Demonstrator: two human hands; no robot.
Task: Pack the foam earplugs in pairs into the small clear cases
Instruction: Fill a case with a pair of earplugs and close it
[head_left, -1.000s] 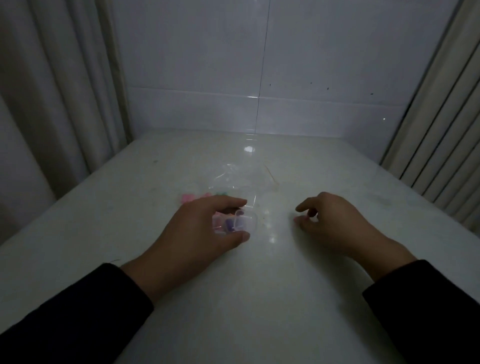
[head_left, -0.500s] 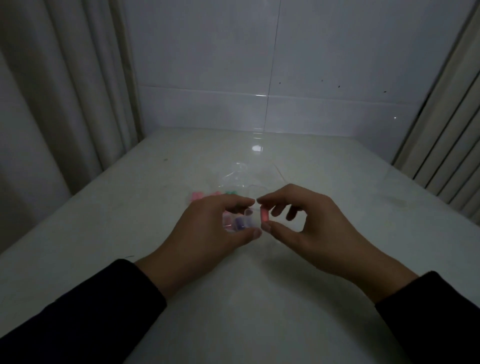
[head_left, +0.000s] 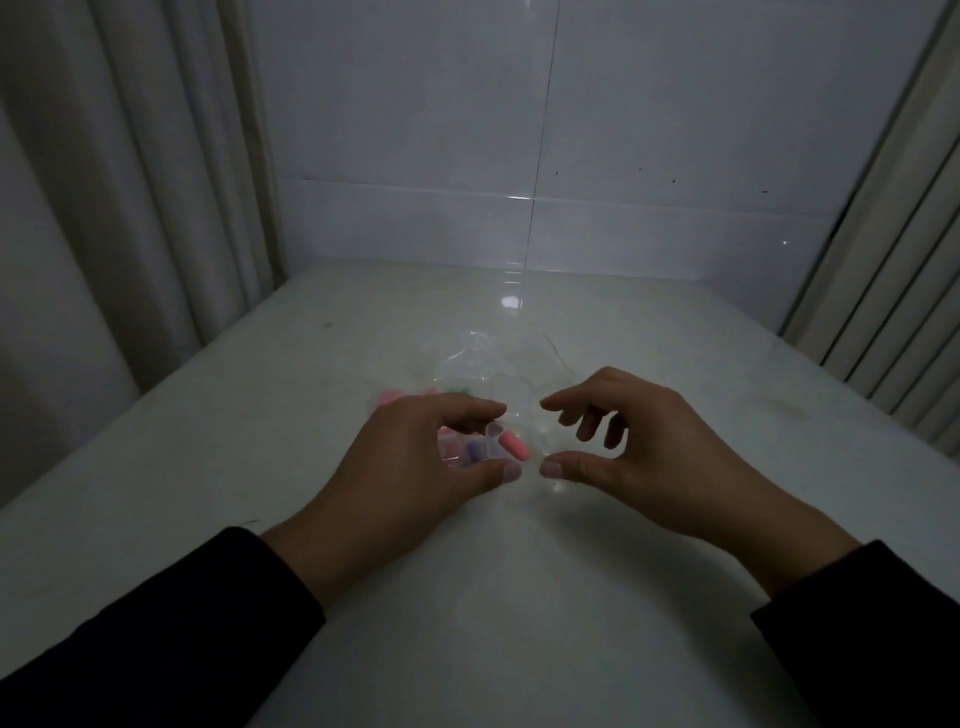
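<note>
Pink earplug (head_left: 515, 447), 1: now lying at the rim of the case (head_left: 475, 451), no longer pinched by my right hand (head_left: 631, 451), which is hanging empty, fingers loosely spread. My left hand (head_left: 415, 467) is gripping the case, purple plug inside; pairing is progressing.

Home nook: tiled wall (head_left: 519, 130), curtains (head_left: 104, 182), white table (head_left: 467, 597)

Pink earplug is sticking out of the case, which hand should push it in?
Right hand: it is free, its thumb right beside the pink earplug. The left hand already holds the clear case, so it probably should just steady it.
</note>
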